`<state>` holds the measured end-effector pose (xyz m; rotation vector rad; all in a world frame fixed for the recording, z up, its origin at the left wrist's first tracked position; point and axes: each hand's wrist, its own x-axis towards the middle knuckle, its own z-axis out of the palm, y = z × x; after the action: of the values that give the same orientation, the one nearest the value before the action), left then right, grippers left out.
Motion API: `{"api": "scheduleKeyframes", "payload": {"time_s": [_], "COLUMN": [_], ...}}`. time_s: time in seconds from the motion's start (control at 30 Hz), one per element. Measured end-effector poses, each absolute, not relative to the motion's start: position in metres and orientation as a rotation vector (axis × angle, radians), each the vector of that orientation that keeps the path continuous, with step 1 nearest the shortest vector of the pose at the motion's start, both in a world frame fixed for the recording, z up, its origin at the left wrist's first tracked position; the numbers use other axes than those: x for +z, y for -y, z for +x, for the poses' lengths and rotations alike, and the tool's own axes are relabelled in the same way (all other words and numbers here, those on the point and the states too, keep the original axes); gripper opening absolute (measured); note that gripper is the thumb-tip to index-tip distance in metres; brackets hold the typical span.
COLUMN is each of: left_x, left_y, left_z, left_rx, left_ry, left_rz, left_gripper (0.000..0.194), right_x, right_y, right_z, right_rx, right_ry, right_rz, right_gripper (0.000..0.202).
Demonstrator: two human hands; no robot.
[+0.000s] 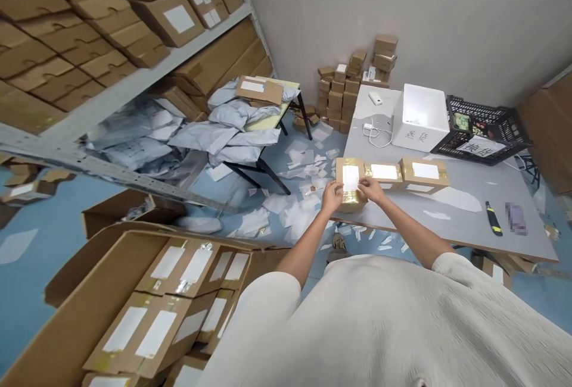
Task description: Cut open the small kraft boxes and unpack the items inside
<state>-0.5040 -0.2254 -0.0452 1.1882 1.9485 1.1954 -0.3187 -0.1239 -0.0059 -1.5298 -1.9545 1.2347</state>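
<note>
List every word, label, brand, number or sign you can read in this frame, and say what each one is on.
"退货", handwritten on the white box, somewhat blurred.
"换货", probably, on the paper sign of the black crate.
White labels on the three taped cartons in a row: too small to read.
Shelf carton labels: too small to read.

Box (pixel 417 119) "退货" (crate (pixel 513 122) "换货")

Blue floor (pixel 22 280) (paper-strewn) meets a plain grey wall (pixel 304 12).
</note>
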Motion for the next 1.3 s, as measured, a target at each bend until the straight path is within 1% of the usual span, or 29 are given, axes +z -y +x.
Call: {"api": "scheduleKeyframes", "payload": {"time_s": [0.27, 0.47, 0.7, 0.8, 0.93, 1.1, 1.3], "left_x": [-0.062, -0.071, -0.070, -0.066, -0.057, -0.049, -0.059], "left_y": [0.163, 0.133, 0.103, 0.096, 0.100, 0.117, 0.128], "left_z": [-0.519, -0.486, -0.441, -0.427, -0.423, -0.437, -0.471], "left_rx": [1.125, 1.097, 1.055, 1.011, 0.961, 0.941, 0.892], "left_ry": [-1.812, -1.698, -1.612, -1.644, -1.735, -1.858, -1.866], "left_rz": [1.278, 1.294, 1.288, 1.284, 1.355, 1.425, 1.247], "left_gripper": [0.052, 0.055, 0.055, 0.054, 0.059, 0.050, 0.074], "right_x": [-0.012, -0.019, -0.019, -0.018, -0.017, -0.018, -0.027], "right_y": [0.086, 0.065, 0.041, 0.034, 0.031, 0.037, 0.047], "right_z": [-0.322, -0.290, -0.240, -0.229, -0.239, -0.273, -0.290], "right_rx": [1.226, 1.148, 1.083, 1.084, 1.084, 1.186, 1.276], "right_ry": [1.868, 1.806, 1.793, 1.791, 1.768, 1.672, 1.802], "right_rz": [-1.645, -1.753, -1.807, -1.817, -1.770, -1.575, -1.517], "right_gripper": [0.024, 0.022, 0.023, 0.024, 0.023, 0.034, 0.025]}}
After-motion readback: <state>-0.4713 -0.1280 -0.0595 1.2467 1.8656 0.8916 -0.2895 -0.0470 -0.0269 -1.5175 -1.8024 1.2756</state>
